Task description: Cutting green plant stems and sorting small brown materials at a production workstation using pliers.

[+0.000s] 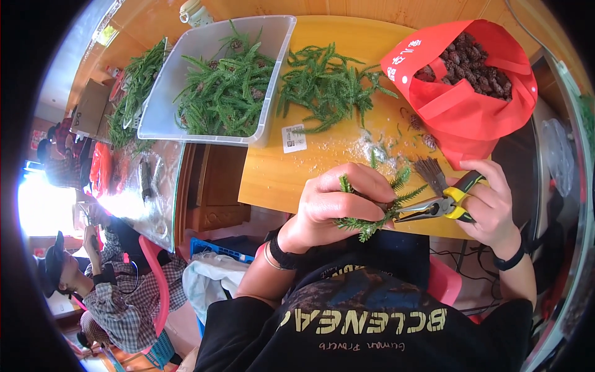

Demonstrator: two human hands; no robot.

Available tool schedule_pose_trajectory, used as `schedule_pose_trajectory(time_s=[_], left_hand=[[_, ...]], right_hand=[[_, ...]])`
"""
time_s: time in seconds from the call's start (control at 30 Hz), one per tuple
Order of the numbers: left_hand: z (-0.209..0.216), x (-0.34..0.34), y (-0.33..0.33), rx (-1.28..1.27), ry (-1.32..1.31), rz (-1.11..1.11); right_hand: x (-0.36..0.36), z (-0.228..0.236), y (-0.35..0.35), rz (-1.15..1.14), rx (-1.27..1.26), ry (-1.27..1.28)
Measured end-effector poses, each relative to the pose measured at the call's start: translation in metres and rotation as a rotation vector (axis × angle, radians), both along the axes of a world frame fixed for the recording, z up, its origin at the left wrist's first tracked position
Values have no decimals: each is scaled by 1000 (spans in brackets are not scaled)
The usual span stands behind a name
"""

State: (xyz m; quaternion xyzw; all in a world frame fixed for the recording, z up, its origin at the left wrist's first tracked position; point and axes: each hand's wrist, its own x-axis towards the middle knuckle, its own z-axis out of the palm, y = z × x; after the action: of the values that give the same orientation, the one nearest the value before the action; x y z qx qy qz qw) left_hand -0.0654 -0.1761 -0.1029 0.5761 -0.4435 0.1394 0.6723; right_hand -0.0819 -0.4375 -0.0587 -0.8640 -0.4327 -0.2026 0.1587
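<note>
Near the front edge of the yellow table, my left hand (334,201) pinches a green artificial pine sprig (367,228) between thumb and fingers. My right hand (493,201) is wrapped round the yellow-and-black handles of needle-nose pliers (457,197). The metal jaws point left and reach the sprig's base; whether they grip its stem is too small to tell. Just behind the pliers lies a bundle of thin dark wires (429,171). Beyond my hands is a loose pile of green sprigs (325,84).
A clear plastic bin (155,118) holds sprigs with pine cones. At the right, a red bag (427,111) is full of pine cones (474,68). White crumbs (372,149) and a printed label (294,139) lie on the table (273,177). Another person (121,304) sits at the left.
</note>
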Motion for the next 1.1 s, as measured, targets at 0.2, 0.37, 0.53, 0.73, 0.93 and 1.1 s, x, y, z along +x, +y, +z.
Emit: schedule_pose_trajectory(time_s=[0.2,0.37,0.53,0.73,0.93,1.1], left_hand=[[-2,0,1,2,9,-7],[-2,1,0,-15,9,-9],[-2,0,-1,6,66,18],[-1,-6,-2,102,206,152],[-8,-5,-6,67,176,153],[-7,1,-4,104,-73,258]], right_hand=[[-1,7,1,-9,-36,19],[-4,6,4,-66,-63,7],[-7,7,4,-87,-89,-4],[-6,7,0,-97,-111,-19],[-6,4,-3,-88,-106,12],[-4,-2,0,-74,10,161]])
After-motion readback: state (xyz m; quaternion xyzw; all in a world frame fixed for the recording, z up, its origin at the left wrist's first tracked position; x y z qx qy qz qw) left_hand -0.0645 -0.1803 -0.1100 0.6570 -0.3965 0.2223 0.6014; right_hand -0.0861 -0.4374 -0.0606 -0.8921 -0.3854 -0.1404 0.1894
